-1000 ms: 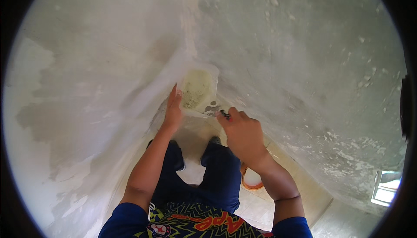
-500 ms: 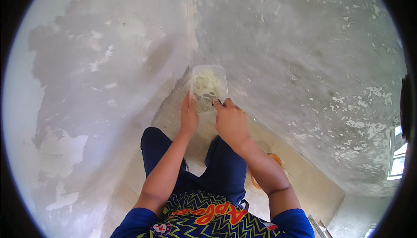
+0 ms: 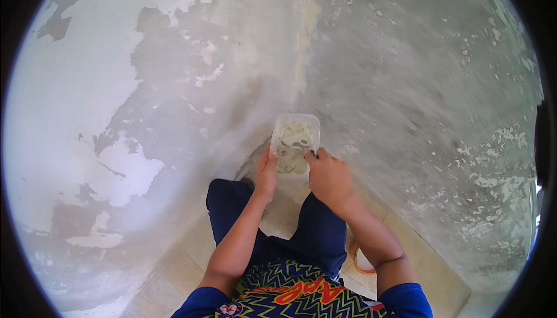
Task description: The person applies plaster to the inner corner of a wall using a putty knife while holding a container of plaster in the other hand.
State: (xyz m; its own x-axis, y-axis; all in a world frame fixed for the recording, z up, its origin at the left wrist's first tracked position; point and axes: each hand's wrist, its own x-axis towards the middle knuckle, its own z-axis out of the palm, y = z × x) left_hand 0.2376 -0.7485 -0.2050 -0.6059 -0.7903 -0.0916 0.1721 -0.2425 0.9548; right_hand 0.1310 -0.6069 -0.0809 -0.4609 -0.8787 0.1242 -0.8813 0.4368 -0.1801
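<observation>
A clear rectangular plastic tub [image 3: 313,122] holds pale, greenish-grey putty [image 3: 288,165], lumpy and smeared along the sides. My left hand [image 3: 267,174] grips the tub's left side, fingers along its outer wall. Over the tub's right edge, my right hand [image 3: 331,180] is closed round the dark handle of what looks like a putty knife [image 3: 314,154]. Its blade reaches into the putty, and its edges are hard to make out there. The tub is held in front of my knees, near the corner of the walls.
Two patchy grey walls meet ahead: the left wall [image 3: 174,103] with flaking white paint, the right wall [image 3: 406,103] with scattered white specks. A round orange-rimmed container [image 3: 364,262] stands on the tiled floor [image 3: 184,268] beside my right leg.
My view has shifted, so the tub and both hands now appear lower and farther right. Both hands keep their hold, and the putty's surface looks rearranged around the blade.
</observation>
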